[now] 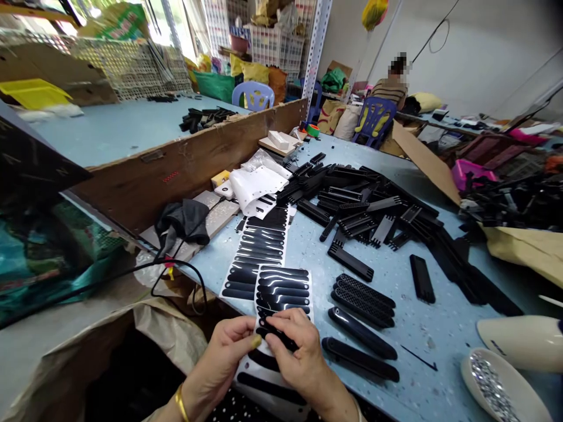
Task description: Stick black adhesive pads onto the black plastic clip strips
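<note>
A white backing sheet (310, 293) with rows of glossy black stickers, round at the ends, hangs over the table's near edge. My left hand (224, 351) pinches it at the left side, thumb and forefinger pressed together. Close against it, my right hand (303, 351) is closed on a black sticker (281, 333) near the same spot; whether the sticker is loose from the sheet I cannot tell. Beneath lies a second sticker sheet (259, 249). To the right are textured black strips (363, 299), a glossy black elongated piece (363, 333) and another black piece (360, 358).
A large heap of black plastic parts (360, 205) covers the table's far middle. At right stand a bowl of small shiny pieces (488, 381) and a cream container (519, 343). A wooden board (197, 158) edges the left. Further back a person (389, 88) sits.
</note>
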Demonstrator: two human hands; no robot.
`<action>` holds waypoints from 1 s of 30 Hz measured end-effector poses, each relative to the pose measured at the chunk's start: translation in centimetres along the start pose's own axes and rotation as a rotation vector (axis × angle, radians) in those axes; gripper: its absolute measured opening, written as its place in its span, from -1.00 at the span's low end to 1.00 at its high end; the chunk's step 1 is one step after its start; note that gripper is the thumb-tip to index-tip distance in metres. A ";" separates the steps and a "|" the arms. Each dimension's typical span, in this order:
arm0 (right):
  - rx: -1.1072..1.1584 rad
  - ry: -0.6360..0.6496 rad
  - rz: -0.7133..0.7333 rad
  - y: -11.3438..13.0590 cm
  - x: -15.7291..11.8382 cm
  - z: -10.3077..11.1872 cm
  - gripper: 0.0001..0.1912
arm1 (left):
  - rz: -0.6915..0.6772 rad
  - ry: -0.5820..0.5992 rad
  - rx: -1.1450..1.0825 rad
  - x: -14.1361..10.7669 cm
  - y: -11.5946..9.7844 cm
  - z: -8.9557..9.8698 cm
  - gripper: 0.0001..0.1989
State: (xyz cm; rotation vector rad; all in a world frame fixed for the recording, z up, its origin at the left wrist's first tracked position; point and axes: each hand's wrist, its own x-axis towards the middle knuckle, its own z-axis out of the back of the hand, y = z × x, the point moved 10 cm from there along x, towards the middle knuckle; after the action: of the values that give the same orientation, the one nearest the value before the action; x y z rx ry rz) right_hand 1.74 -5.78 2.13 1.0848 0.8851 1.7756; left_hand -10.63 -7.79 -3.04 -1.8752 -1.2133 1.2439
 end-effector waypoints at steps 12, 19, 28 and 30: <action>0.351 -0.135 -0.277 -2.7 1.1 0.8 -0.80 | 0.054 0.071 -0.066 0.9 0.0 -1.1 -0.84; 0.489 -0.139 -0.327 -3.2 1.2 0.8 -0.84 | 0.078 -0.098 -0.234 1.1 -0.5 -0.7 -0.77; 0.689 -0.299 -0.516 -4.7 1.6 3.4 -0.80 | 0.112 -0.043 -0.076 2.8 -1.0 -2.4 -0.62; 0.871 -0.453 -0.540 -4.9 2.3 7.0 -0.75 | 0.087 -0.034 -0.037 3.2 -1.7 -2.0 -0.64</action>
State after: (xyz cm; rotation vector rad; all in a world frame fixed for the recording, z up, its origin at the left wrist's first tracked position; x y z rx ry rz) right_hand 8.98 -0.81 1.17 1.5049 1.5230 0.6290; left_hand -8.94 -4.16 -2.10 -1.9596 -1.1914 1.3121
